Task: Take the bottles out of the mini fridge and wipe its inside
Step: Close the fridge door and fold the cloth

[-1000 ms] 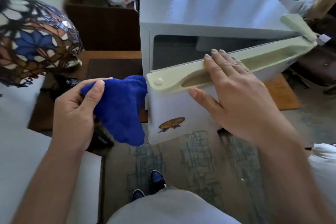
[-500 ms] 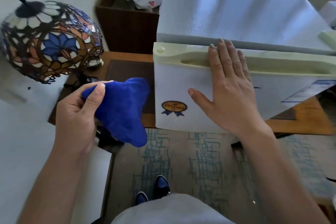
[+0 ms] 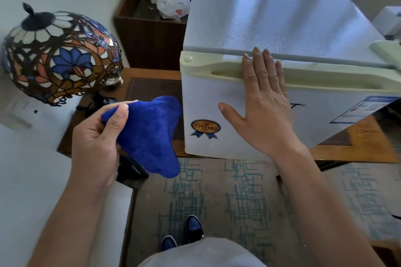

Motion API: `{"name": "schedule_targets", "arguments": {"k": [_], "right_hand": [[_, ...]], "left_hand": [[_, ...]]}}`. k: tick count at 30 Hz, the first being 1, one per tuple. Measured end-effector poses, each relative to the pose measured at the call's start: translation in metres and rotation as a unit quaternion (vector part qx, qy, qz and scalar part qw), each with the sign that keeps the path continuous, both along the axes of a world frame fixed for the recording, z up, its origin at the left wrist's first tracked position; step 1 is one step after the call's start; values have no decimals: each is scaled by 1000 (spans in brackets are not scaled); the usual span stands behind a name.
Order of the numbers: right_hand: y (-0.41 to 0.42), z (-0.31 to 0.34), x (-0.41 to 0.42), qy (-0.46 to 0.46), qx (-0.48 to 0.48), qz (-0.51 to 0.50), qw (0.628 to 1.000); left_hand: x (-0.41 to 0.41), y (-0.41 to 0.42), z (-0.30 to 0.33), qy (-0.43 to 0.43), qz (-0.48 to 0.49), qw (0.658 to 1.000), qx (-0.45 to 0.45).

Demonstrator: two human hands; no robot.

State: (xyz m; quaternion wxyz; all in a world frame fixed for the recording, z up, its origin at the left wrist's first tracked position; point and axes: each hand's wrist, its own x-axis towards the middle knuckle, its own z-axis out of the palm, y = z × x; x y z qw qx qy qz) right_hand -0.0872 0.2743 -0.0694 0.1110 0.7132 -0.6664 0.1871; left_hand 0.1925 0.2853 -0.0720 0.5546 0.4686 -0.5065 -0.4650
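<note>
The white mini fridge stands on a low wooden table, its door closed against the body. My right hand lies flat on the door front, fingers spread, fingertips over the cream top handle strip. My left hand is left of the fridge, shut on a bunched blue cloth that hangs down from it. The fridge's inside is hidden. No bottles are in view.
A stained-glass lamp stands at the left on the table. A dark wooden box behind holds a white plastic bag. White furniture fills the lower left. Patterned carpet and my blue shoes lie below.
The fridge door was ajar a second ago; my right hand pushed it closed and stays flat on it. The left hand kept hold of the blue cloth.
</note>
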Motion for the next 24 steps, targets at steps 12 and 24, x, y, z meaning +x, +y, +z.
{"name": "schedule_targets", "arguments": {"k": [12,24], "right_hand": [[15,20,21,-182,9,-10,983],[113,32,91,-455,85,202,863]], "left_hand": [[16,33,35,15,-36,999,-9],[32,85,56,26,-151,985,-76]]}}
